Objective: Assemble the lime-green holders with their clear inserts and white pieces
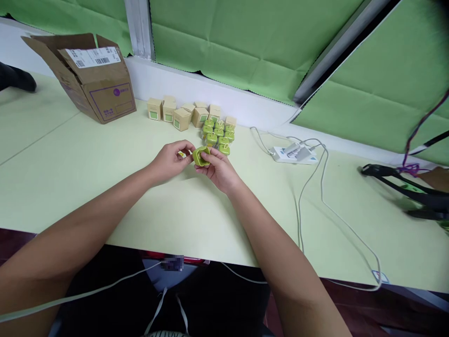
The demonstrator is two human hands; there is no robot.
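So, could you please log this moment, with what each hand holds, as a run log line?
left hand: grips green rounded item | right hand: grips same item | nearby: bagged green items, cream cardboard boxes

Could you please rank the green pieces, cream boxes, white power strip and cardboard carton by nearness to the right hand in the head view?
1. Glossy green pieces, ahead
2. Small cream boxes, behind them
3. White power strip, right
4. Brown cardboard carton, far left

Boxes Behind, Power Strip to the Right

An open cardboard carton [94, 86] sits far left on the long desk [70, 187]; small square paper boxes [185, 114] line the back wall [224, 89], small rounded pieces [216, 135] just before them, a plastic power strip [293, 155] to their right
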